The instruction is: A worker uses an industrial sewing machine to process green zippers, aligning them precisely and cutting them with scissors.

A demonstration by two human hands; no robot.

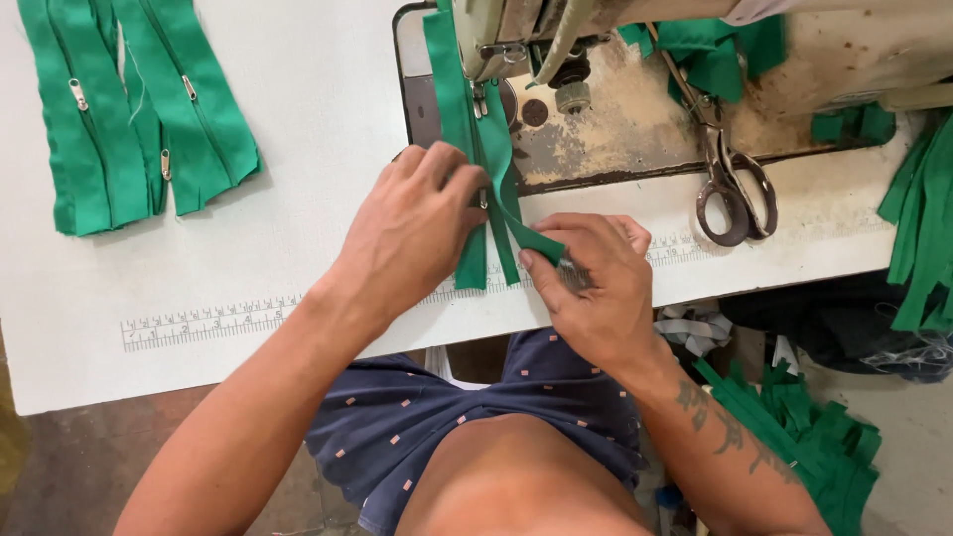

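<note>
The principal hazard at this position is finger proximity to the needle and presser foot [483,94] of the sewing machine [556,40]: the left hand [412,233] presses down with bent fingers on the green zipper strip [467,129] just near of the foot, and any slip toward the far side would bring the fingertips under the needle. A second risk is misalignment: the right hand [596,288] pinches the near end of the strip between thumb and fingers and draws it to the right, so uneven tension between the two hands could skew the fabric or open a pucker along the zipper line. A third risk is snagging, since the scissors [730,179] lie open-handled on the worn machine bed [635,129] just right of the work, among loose green scraps [710,50]. The green zipper strip is a narrow band of bright green fabric running from beneath the machine head, across the bed, to the near edge of the white table [298,119], where it splits into two tails; whether a slider sits under the left hand cannot be determined. Finished green zipper pieces [139,109] with metal pulls lie at the far left, well apart. Further green strips [923,228] hang at the right edge.
</note>
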